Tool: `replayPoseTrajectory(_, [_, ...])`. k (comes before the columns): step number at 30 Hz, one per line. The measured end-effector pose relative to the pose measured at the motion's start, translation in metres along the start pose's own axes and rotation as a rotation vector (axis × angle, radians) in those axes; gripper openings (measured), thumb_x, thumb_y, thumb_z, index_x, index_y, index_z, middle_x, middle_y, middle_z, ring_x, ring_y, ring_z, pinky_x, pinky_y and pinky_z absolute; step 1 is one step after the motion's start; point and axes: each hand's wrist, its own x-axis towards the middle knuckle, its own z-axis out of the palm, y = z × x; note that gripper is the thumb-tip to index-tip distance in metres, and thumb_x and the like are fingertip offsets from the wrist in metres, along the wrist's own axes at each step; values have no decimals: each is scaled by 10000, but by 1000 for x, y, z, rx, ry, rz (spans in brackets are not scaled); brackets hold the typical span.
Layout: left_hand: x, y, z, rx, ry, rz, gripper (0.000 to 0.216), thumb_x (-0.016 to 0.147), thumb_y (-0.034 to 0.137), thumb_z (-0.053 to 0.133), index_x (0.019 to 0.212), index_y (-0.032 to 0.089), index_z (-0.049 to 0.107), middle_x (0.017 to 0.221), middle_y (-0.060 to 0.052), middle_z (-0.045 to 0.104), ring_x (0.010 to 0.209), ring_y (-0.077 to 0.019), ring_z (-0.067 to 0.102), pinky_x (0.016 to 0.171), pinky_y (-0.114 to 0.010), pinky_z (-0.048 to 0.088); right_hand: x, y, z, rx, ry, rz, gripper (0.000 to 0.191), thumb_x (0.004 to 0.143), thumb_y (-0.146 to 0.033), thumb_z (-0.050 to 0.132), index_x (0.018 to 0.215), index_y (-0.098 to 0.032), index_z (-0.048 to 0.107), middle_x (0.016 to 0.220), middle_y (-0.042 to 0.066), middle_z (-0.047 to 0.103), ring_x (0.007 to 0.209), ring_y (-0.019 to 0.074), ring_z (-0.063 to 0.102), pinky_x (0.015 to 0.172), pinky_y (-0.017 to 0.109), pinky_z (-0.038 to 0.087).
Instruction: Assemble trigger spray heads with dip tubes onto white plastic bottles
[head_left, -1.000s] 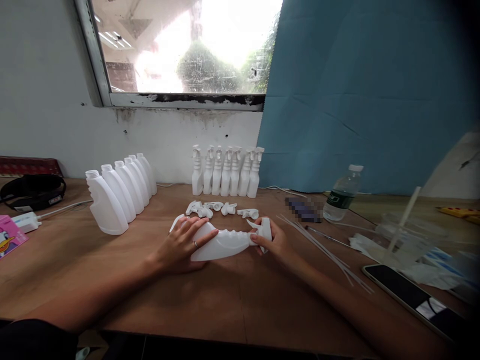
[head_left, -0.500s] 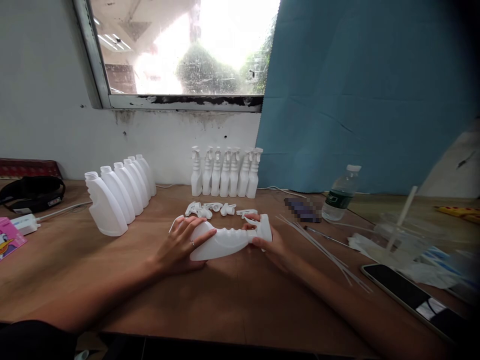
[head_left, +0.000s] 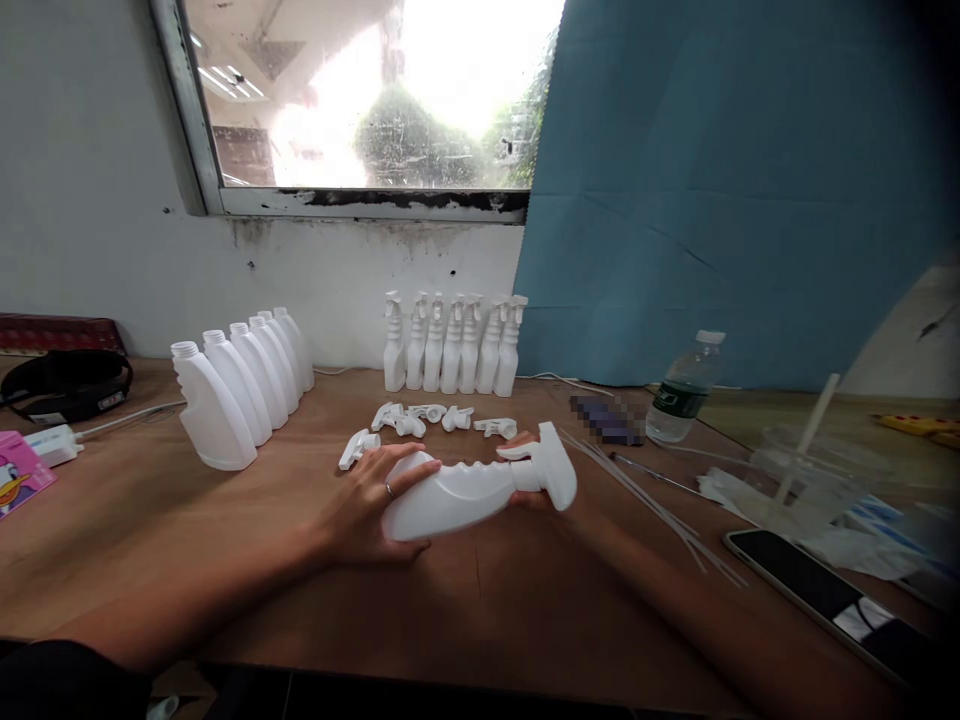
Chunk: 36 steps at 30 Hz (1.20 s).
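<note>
A white spray bottle (head_left: 450, 500) lies sideways above the table between my two hands, its trigger head (head_left: 556, 468) pointing right. My left hand (head_left: 367, 502), with a ring on one finger, is wrapped round the bottle's base end. At the neck, my right hand (head_left: 531, 499) grips from behind, partly hidden by the trigger head. Just beyond the bottle lie several loose trigger heads (head_left: 456, 419); another loose trigger head (head_left: 358, 448) rests beside my left fingers.
Open-necked bottles (head_left: 217, 415) stand in a row at left. Bottles with trigger heads (head_left: 450, 350) line the wall. To the right are thin white tubes (head_left: 645, 490), a pen (head_left: 660, 473), a water bottle (head_left: 681, 395), a phone (head_left: 795, 575) and a cup with a straw (head_left: 806, 440).
The held bottle has shifted slightly right and towards me, and its trigger head has turned to show its broad top. Both hands keep hold of it.
</note>
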Motion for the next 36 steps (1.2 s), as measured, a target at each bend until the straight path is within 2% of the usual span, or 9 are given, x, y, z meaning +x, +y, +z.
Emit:
replayPoseTrajectory(2, [-1,0,0,-5,19,5,853,682,403,730,1426,263,337,1389,-146,387,1258,-343,405,1031,-495,334,-2,-8,5,64,42,87,432,612,-417,847,961,-265,643,950,41,591,832,247,574,718,366,514])
replayPoseTrajectory(5, [-2,-2,0,2,46,-20,847,693,396,731,1428,267,330,1390,-147,376,1265,-341,394,1034,-501,333,-3,-22,13,211,118,243,524,605,-443,844,1041,-265,613,902,39,600,781,239,575,644,350,511])
replayPoseTrajectory(7, [-2,-2,0,9,54,-31,850,695,377,729,1433,266,322,1391,-149,372,1265,-340,392,1033,-502,335,-4,-31,17,287,122,285,578,619,-456,835,1110,-267,595,884,42,617,786,251,588,647,362,514])
replayPoseTrajectory(11, [1,1,1,42,73,28,835,695,357,718,1430,268,334,1377,-152,387,1244,-347,412,1016,-507,343,-3,-44,16,236,32,180,631,668,-422,819,1226,-293,554,1044,67,637,961,292,590,798,407,504])
replayPoseTrajectory(13, [3,3,2,40,78,52,834,692,361,714,1429,264,337,1372,-154,395,1239,-347,419,1011,-503,348,-3,-46,14,168,7,123,595,710,-392,793,1241,-303,538,1082,67,628,997,290,585,828,406,495])
replayPoseTrajectory(20, [4,3,4,41,62,40,824,694,390,707,1426,268,350,1376,-149,402,1243,-345,422,1011,-498,346,-4,-36,11,57,69,133,405,711,-399,787,1053,-257,624,1031,82,629,949,288,601,792,398,513])
replayPoseTrajectory(29, [3,4,2,-14,29,-1,853,675,382,732,1430,280,348,1397,-139,394,1262,-343,409,1034,-504,333,0,-44,10,65,80,176,426,659,-455,808,995,-260,632,948,77,635,874,292,609,754,421,517])
replayPoseTrajectory(32, [1,5,1,-159,-26,-86,861,668,353,745,1429,294,346,1417,-120,386,1284,-339,396,1061,-496,327,2,-43,8,119,19,145,512,660,-451,812,1087,-255,608,992,80,626,882,283,610,725,399,523])
replayPoseTrajectory(36, [0,6,4,-750,-96,-280,821,708,443,726,1404,238,342,1397,-138,420,1243,-312,459,1016,-443,407,4,-39,15,296,-143,132,761,606,-388,863,1269,-299,501,1183,89,569,935,257,593,648,334,533])
